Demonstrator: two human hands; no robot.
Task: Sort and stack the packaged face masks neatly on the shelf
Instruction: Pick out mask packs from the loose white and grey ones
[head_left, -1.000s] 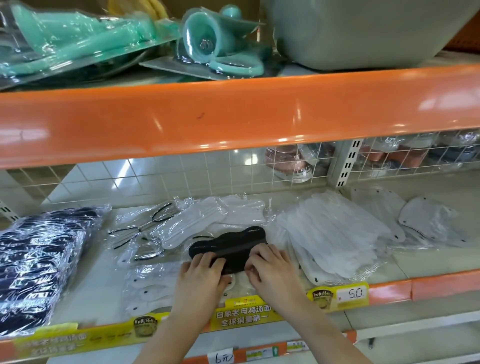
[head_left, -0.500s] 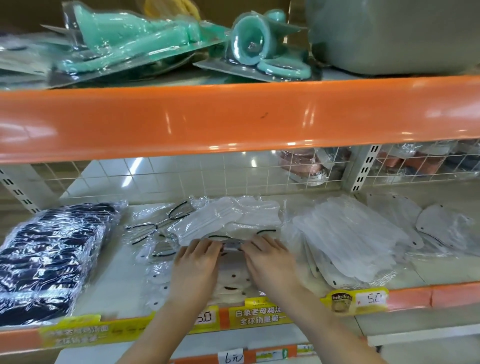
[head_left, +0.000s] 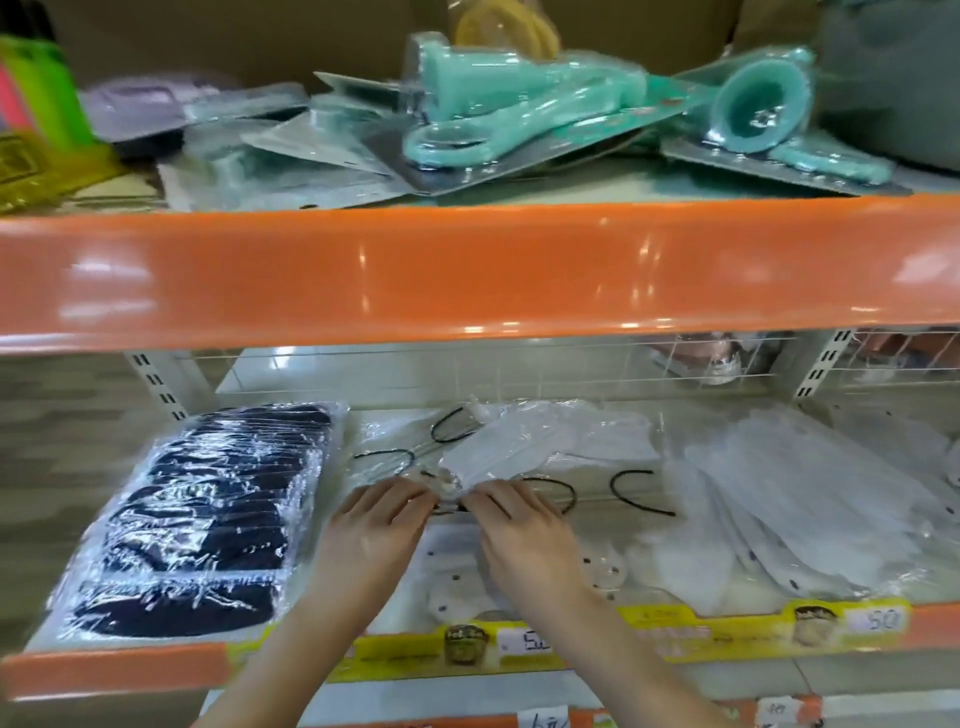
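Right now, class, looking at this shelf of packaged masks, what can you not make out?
- Head view: how the left hand and right hand grip; fingertips are tucked under the white mask pack.
- The price tag digits, blurred by motion.
- The count in the dark mask stack, behind glare on its wrap.
- The grey tub, cut off by the frame's right edge.

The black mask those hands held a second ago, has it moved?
Cannot tell where it went. It is gone from view; both hands, left hand and right hand, now sit farther from the yellow price strip, at a white packaged mask.
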